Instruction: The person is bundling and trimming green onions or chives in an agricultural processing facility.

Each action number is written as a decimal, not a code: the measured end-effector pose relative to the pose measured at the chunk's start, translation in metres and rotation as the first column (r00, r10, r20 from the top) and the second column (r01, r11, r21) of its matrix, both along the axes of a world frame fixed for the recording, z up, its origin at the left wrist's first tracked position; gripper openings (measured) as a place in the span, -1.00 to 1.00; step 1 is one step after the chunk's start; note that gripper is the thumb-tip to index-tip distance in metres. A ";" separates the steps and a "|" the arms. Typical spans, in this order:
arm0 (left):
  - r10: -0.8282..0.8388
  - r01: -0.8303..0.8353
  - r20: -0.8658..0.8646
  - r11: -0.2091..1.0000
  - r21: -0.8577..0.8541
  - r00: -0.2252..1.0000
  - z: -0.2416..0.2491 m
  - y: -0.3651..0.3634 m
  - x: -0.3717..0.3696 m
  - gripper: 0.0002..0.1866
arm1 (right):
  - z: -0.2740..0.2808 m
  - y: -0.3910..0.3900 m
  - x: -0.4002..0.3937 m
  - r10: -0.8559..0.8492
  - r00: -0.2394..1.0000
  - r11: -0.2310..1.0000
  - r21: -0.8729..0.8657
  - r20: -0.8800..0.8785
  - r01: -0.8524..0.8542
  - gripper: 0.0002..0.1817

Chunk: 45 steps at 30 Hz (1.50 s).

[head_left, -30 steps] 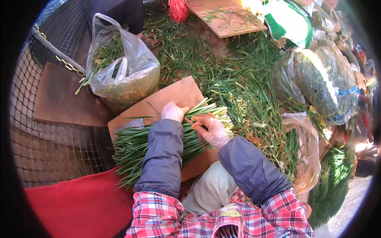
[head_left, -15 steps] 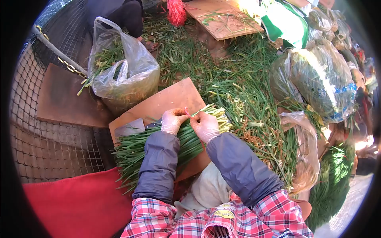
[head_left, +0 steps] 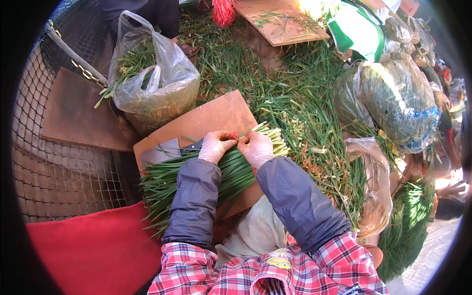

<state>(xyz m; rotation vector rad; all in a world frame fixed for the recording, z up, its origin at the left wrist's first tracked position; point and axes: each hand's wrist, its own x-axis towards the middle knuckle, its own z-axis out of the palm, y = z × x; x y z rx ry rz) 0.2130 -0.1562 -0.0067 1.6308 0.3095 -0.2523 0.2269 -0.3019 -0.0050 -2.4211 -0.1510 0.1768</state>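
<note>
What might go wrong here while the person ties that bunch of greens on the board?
The red string pinched between the left hand and right hand looks thin; it may snap or slip, letting the bunch of greens spread. A knife blade lies on the board beside the left hand and might nick it. Leaf tips overhang the board's edge and may bend.

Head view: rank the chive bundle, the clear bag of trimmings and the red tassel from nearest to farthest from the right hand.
From the right hand:
1. Chive bundle, directly under the hand, touching it.
2. Clear bag of trimmings, up and to the left, beyond the board.
3. Red tassel, at the top edge.
</note>
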 end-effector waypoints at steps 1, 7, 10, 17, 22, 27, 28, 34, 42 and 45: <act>0.009 -0.009 -0.006 0.999 0.031 1.000 -0.001 0.000 0.000 -0.80 | -0.002 0.000 0.000 -0.001 1.000 1.000 0.004 0.009 0.001 -0.75; 0.067 -0.066 0.025 0.998 -0.014 0.997 -0.018 0.003 0.005 -0.83 | -0.001 -0.002 0.000 -0.002 1.000 0.999 0.037 -0.024 0.003 -0.75; 0.066 -0.066 0.031 0.998 -0.004 0.997 -0.019 0.004 0.005 -0.83 | -0.004 -0.001 0.002 0.030 0.999 0.999 0.014 0.012 -0.030 -0.74; 0.069 -0.069 0.017 0.998 -0.003 0.997 -0.013 0.002 0.004 -0.79 | -0.013 0.001 0.000 0.000 0.996 0.999 0.046 0.095 -0.004 -0.77; -0.026 0.024 -0.033 0.999 -0.047 0.999 -0.010 0.007 0.005 -0.77 | -0.009 -0.001 -0.001 0.030 0.993 0.998 0.047 0.112 -0.036 -0.78; -0.119 0.107 -0.048 0.974 -0.198 0.992 -0.015 0.017 0.007 -0.79 | -0.009 0.002 0.002 0.063 0.991 0.998 -0.021 0.121 -0.061 -0.77; -0.109 0.098 -0.053 0.980 -0.173 0.993 -0.014 0.017 0.007 -0.80 | -0.008 0.003 0.002 0.061 0.993 0.998 -0.031 0.101 -0.058 -0.77; -0.032 0.032 -0.004 0.997 0.069 0.999 -0.007 0.005 0.004 -0.81 | -0.007 -0.010 0.004 0.214 0.977 0.951 0.229 0.002 -0.209 -0.66; 0.253 -0.254 0.290 0.967 -0.034 0.923 0.020 -0.013 -0.027 -0.93 | 0.000 -0.052 0.002 0.685 0.690 0.714 -0.403 0.233 -0.572 0.21; -0.178 -0.100 0.532 0.886 0.452 0.828 0.055 -0.056 -0.075 -0.97 | 0.001 -0.044 -0.003 0.657 0.742 0.723 -0.386 0.130 -0.572 0.24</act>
